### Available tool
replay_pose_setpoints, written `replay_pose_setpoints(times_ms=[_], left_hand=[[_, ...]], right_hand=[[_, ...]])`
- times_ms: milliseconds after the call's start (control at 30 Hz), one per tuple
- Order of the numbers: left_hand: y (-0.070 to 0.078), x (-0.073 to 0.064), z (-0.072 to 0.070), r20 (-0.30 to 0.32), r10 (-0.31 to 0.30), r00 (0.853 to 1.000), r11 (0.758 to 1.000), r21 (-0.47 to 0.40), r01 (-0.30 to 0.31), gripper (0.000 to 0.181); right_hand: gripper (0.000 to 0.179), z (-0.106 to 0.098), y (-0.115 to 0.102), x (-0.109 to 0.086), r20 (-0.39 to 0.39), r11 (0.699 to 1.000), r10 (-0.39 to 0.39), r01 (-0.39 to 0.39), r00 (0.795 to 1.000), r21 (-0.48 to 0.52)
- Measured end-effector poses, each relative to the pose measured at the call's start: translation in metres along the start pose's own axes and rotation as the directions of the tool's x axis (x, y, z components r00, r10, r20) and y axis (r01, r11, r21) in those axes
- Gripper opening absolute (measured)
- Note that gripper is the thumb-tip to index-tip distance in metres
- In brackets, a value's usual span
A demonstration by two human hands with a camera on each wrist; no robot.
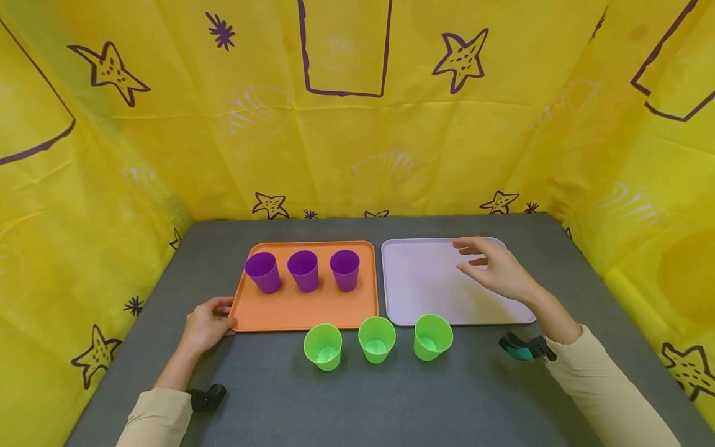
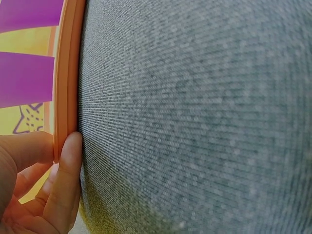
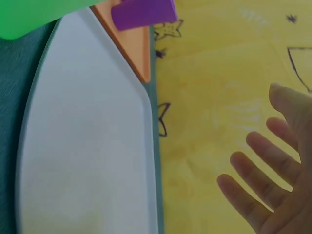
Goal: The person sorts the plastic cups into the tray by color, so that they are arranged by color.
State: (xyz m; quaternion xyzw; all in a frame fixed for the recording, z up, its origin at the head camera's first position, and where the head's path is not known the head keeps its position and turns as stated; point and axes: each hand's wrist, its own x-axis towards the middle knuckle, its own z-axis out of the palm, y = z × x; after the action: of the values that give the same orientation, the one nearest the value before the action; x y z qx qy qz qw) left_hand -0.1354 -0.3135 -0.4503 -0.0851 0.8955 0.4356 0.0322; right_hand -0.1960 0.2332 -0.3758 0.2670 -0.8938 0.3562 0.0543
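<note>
My left hand pinches the near left corner of an orange tray. In the left wrist view, the thumb and fingers lie on either side of its rim. On that tray stand three purple cups in a row, mouths up. Over a pale lilac tray hovers my right hand, fingers spread and holding nothing. Three light green cups stand upright on the grey table, in front of the trays; the rightmost overlaps the lilac tray's near edge in the head view.
Yellow cloth with starfish drawings encloses the back and both sides of the grey table. The two trays lie side by side with a narrow gap. Dark bands are on both wrists.
</note>
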Motion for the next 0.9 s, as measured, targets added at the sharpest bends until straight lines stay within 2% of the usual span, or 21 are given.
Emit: replay_pose_setpoints(times_ms=[200, 400, 567, 667, 900], left_hand=[[0.0, 0.0, 0.001, -0.002, -0.006, 1.0, 1.0, 0.005, 0.006, 0.048], [0.001, -0.001, 0.001, 0.005, -0.023, 1.0, 1.0, 0.014, 0.023, 0.049], [0.001, -0.001, 0.001, 0.005, -0.03, 1.0, 0.999, 0.016, 0.03, 0.049], [0.001, -0.001, 0.001, 0.0, -0.026, 1.0, 1.0, 0.015, 0.026, 0.049], [0.0, -0.001, 0.0, -0.006, -0.011, 1.0, 1.0, 0.007, 0.011, 0.048]], right_hand=[[0.046, -0.009, 0.013, -0.027, -0.104, 0.996, 0.058, -0.065, 0.993, -0.065], [0.047, -0.015, 0.028, -0.053, -0.19, 0.991, 0.125, -0.132, 0.974, -0.023], [0.045, -0.018, 0.04, -0.072, -0.26, 0.979, 0.2, -0.204, 0.945, 0.01], [0.044, -0.019, 0.047, -0.082, -0.278, 0.971, 0.232, -0.237, 0.932, 0.018], [0.045, -0.019, 0.067, -0.101, -0.275, 0.96, 0.266, -0.279, 0.924, -0.01]])
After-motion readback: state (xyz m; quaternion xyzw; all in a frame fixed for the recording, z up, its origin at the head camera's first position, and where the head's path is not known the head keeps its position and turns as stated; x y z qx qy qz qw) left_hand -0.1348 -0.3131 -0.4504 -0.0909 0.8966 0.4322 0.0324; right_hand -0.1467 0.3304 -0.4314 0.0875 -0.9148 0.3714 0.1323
